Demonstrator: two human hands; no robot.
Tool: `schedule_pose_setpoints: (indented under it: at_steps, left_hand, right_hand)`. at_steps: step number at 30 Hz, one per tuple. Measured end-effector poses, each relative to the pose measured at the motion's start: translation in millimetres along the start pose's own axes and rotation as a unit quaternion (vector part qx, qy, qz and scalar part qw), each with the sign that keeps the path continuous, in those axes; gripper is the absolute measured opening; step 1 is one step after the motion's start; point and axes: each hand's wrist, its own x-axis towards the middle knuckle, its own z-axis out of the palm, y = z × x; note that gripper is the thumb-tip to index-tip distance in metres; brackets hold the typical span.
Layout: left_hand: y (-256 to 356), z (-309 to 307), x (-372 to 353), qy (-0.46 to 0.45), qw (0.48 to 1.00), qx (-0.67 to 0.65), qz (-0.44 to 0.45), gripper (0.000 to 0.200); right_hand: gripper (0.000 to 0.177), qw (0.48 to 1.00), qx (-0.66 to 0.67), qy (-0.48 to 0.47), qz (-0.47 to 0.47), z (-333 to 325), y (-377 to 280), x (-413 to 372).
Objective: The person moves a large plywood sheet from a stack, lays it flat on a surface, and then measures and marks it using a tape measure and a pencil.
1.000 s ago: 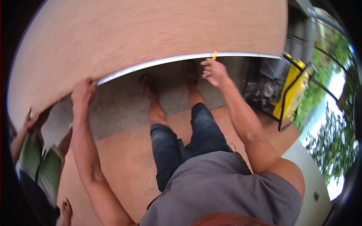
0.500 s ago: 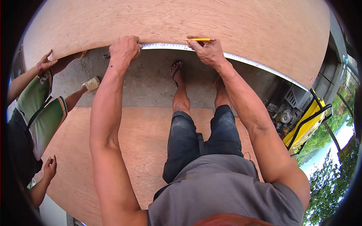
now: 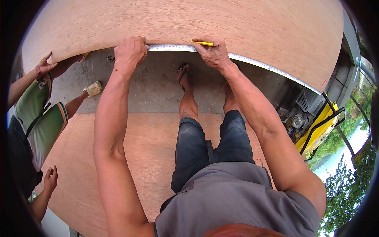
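Note:
A plywood sheet [image 3: 237, 23] fills the top of the view, its near edge curving across it. Along that edge runs a tape measure [image 3: 256, 64], its white blade stretched out to the sheet's right corner. My left hand [image 3: 130, 50] is closed on the tape's left end at the edge; the tape's case is hidden under the fingers. In my right hand [image 3: 213, 53] is a yellow pencil [image 3: 203, 43], its tip pointing left over the plywood near the edge. The fingers of that hand are bent and rest by the tape.
Another plywood sheet [image 3: 150, 158] lies low, behind my legs. At left, a person in green shorts [image 3: 33, 98] has one hand [image 3: 46, 65] on the upper sheet's edge. A yellow-framed machine [image 3: 316, 126] with an engine stands at right, below the sheet's corner.
My right hand has slid slightly left along the edge with the pencil. My left hand has stayed nearly in place on the tape measure.

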Motion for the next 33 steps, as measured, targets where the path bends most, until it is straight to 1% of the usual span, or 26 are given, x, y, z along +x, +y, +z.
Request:
schedule_pose_setpoints:
  at_steps: [2, 5, 8, 11, 15, 18, 21, 24, 33]
  left_hand:
    - [-0.5, 1.5, 0.8, 0.004, 1.0, -0.004, -0.002, 0.027]
    - [-2.5, 4.1, 1.5, 0.01, 1.0, -0.003, -0.003, 0.026]
    - [-1.6, 4.6, 1.2, 0.015, 1.0, 0.003, 0.0, 0.026]
    - [-1.6, 5.1, 2.3, 0.025, 1.0, 0.008, 0.005, 0.025]
    - [-1.8, 6.3, 3.1, 0.029, 0.999, 0.015, 0.002, 0.025]
    - [-1.2, 6.3, 2.4, 0.033, 0.999, 0.015, 0.002, 0.025]
    - [-0.2, 4.7, 1.3, 0.027, 0.999, 0.019, 0.005, 0.025]
    - [-1.7, 6.8, 0.4, 0.04, 0.999, 0.028, 0.017, 0.025]
    - [-5.2, 10.7, 4.1, 0.041, 0.999, 0.022, 0.02, 0.026]
  right_hand:
    - [0.013, 0.999, -0.007, 0.012, -0.029, -0.8, 7.5, -0.5]
    - [0.012, 0.998, 0.032, 0.043, 0.017, -5.9, 15.6, -6.1]
    - [0.012, 0.997, -0.062, 0.038, 0.015, -17.9, 16.0, -9.4]
    - [0.013, 0.996, 0.004, 0.036, 0.075, -17.9, 13.0, -12.8]
    - [0.014, 0.999, 0.044, 0.011, 0.026, -5.4, 10.8, -9.3]
    - [0.014, 0.997, -0.053, -0.027, -0.052, -2.5, 1.1, -1.5]
    - [0.014, 0.999, 0.017, -0.03, 0.006, 3.4, 1.0, -0.4]
    - [0.013, 1.0, 0.003, -0.025, 0.004, 4.3, 1.5, -1.0]
    - [0.014, 0.999, -0.028, -0.032, -0.03, 9.5, 6.5, 0.8]
